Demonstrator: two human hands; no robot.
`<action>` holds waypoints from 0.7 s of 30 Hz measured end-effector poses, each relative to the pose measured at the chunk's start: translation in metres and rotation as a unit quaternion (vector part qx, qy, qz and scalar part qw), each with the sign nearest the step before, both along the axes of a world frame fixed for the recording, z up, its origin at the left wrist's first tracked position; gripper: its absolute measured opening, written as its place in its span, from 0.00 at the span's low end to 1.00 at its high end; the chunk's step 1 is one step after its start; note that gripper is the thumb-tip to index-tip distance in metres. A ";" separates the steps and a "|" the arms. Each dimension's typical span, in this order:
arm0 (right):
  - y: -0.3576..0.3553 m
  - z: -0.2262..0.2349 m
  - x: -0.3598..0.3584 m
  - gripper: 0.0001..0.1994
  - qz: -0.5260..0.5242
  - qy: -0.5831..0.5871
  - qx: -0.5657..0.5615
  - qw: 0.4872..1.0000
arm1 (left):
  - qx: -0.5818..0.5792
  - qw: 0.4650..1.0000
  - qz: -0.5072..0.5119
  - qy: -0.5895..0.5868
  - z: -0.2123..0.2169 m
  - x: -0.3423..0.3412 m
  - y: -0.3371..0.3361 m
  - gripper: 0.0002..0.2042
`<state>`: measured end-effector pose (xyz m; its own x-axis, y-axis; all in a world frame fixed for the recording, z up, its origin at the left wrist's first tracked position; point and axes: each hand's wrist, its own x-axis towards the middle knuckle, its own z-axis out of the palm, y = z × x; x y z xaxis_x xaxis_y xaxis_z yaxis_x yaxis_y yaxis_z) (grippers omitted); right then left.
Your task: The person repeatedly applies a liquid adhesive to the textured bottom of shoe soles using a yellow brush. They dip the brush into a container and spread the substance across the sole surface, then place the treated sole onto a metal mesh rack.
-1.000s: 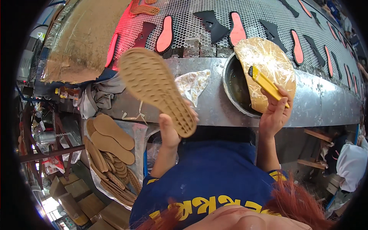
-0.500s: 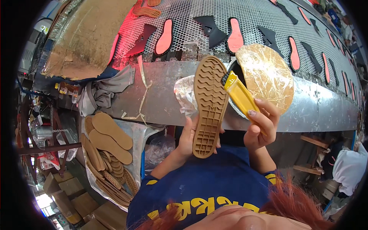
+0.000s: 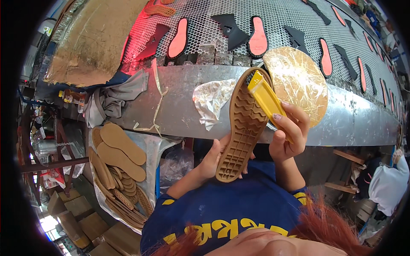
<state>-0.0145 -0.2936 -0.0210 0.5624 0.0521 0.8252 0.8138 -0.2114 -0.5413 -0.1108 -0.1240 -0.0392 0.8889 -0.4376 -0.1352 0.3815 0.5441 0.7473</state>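
Note:
My left hand [image 3: 212, 158] grips a brown shoe sole [image 3: 239, 138] near its heel end, with the wavy and gridded side facing up. The toe end points away from me, over the metal ledge. In my right hand [image 3: 292, 130], thumb and fingers close around the handle of a yellow brush [image 3: 265, 97]. Its dark bristles rest at the toe end of the sole, just inside the raised rim. A round tan board [image 3: 297, 81] wrapped in strips of clear tape lies beyond the brush. Whatever lies directly under the toe is hidden by the sole.
A metal ledge [image 3: 337, 121] borders a perforated conveyor [image 3: 200, 25] bearing pink-topped insoles [image 3: 258, 38] and dark cut pieces [image 3: 230, 32]. A stained cloth [image 3: 211, 100] lies left of the sole. To my left, a plastic-lined surface [image 3: 149, 145] holds stacked tan soles [image 3: 121, 147]; cardboard boxes [image 3: 92, 224] stand below.
The sole has shifted right and tilted, its toe leaning to the right. The brush bristles have moved from the toe's right edge onto its face. More of the stained cloth is uncovered.

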 end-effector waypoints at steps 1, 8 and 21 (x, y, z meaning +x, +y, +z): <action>0.000 0.000 0.000 0.14 -0.001 0.000 -0.002 1.000 | 0.012 1.000 -0.001 -0.004 0.002 0.000 0.000 0.43; -0.002 0.004 -0.002 0.13 0.006 0.006 -0.009 1.000 | 0.034 0.999 -0.007 -0.020 0.006 0.001 0.003 0.45; -0.015 0.009 -0.012 0.06 0.146 0.072 -0.032 0.986 | 0.042 0.999 0.008 0.003 0.014 0.003 0.007 0.46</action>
